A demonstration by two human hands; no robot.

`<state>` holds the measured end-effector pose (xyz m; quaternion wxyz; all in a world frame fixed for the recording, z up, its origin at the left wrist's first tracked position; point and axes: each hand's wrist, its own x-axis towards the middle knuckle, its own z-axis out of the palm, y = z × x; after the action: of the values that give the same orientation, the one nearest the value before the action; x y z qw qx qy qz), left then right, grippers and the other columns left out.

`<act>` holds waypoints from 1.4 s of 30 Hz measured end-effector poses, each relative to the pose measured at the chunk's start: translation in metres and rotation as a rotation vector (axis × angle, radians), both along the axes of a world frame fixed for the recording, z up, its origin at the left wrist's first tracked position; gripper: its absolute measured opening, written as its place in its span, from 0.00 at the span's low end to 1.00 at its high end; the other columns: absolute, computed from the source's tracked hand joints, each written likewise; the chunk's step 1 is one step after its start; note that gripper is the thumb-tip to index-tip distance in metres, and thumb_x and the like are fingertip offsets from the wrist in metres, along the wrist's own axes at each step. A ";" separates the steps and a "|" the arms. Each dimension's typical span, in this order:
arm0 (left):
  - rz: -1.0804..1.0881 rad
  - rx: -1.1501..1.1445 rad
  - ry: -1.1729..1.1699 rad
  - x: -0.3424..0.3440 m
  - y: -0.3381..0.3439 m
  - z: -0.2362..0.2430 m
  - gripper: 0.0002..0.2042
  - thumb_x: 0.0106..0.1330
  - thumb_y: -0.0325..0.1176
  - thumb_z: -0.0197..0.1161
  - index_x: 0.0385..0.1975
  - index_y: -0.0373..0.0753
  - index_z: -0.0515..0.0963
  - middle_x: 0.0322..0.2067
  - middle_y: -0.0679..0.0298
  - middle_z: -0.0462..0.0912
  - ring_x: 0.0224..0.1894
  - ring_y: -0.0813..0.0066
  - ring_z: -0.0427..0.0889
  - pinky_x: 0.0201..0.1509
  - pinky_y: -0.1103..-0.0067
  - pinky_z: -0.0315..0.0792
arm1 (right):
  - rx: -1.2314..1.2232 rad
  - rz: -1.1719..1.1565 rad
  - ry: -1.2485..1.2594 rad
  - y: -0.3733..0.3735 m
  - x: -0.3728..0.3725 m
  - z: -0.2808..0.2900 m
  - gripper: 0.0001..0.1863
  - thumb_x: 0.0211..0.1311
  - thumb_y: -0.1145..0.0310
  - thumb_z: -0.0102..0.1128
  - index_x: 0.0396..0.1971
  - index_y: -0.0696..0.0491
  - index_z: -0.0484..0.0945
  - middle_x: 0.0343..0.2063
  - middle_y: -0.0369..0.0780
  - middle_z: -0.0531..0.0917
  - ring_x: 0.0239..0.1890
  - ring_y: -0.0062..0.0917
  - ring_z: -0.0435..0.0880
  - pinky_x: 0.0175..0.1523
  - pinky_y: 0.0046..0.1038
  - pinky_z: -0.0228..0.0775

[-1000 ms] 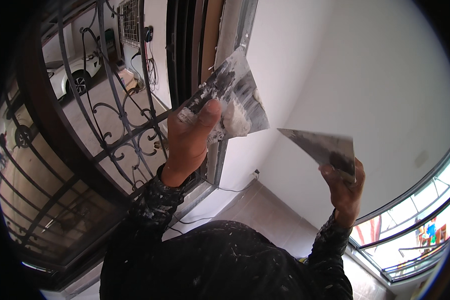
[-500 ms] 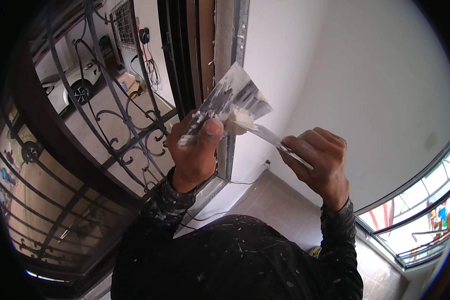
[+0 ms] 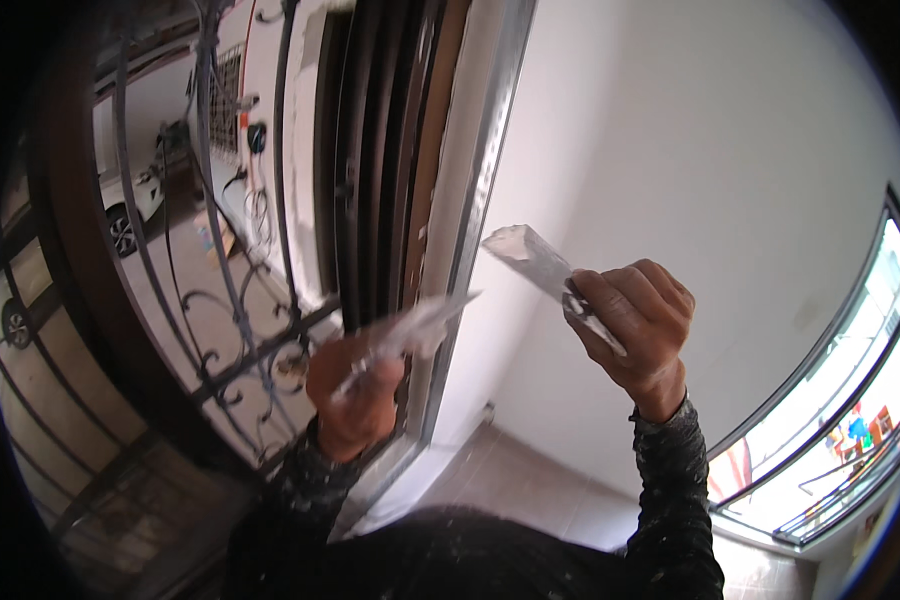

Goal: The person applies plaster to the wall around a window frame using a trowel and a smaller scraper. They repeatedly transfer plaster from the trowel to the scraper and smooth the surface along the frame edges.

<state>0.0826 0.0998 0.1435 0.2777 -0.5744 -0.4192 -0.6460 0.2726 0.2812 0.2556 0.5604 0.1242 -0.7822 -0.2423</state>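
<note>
- Left blade (image 3: 415, 325) grasped in left hand (image 3: 355, 400), thumb laid over it; blurred, its tip pointed up and right.
- Right blade (image 3: 542, 265) clenched in right hand (image 3: 638, 325), fingers curled over its near end; far end aimed up-left, tipped with white paste (image 3: 510, 241).
- Blades held apart, a narrow gap seen between left blade's tip and right blade's loaded end.
- Dark frame (image 3: 380, 160) seen behind and above left hand; its lower part is hidden by hand and blade.
- Metal strip (image 3: 492, 150) noted between the two grips, running up past right blade's end.
- White wall (image 3: 690, 160) spread behind and above right hand; whether it is touched by right blade cannot be told.
- Left of left hand, view barred by scrolled grille (image 3: 270, 348); beyond it, white car (image 3: 142, 200) partly covered by bars.
- Window (image 3: 820, 440) set right of and below right hand.
- Tiled floor (image 3: 530, 475) glimpsed below and between hands, partly blocked by dark clothing (image 3: 490, 550).
</note>
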 end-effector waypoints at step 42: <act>-0.366 0.272 -0.711 -0.045 -0.028 -0.040 0.20 0.66 0.45 0.67 0.42 0.31 0.78 0.37 0.63 0.82 0.39 0.74 0.80 0.46 0.76 0.74 | -0.838 0.504 0.044 0.021 -0.107 0.330 0.08 0.57 0.70 0.68 0.24 0.56 0.78 0.16 0.32 0.74 0.13 0.17 0.67 0.20 0.24 0.58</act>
<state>0.0375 0.0722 0.1038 0.0694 -0.3389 -0.2909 -0.8920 0.1657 0.3021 0.5859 0.6198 0.0683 -0.7459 0.2341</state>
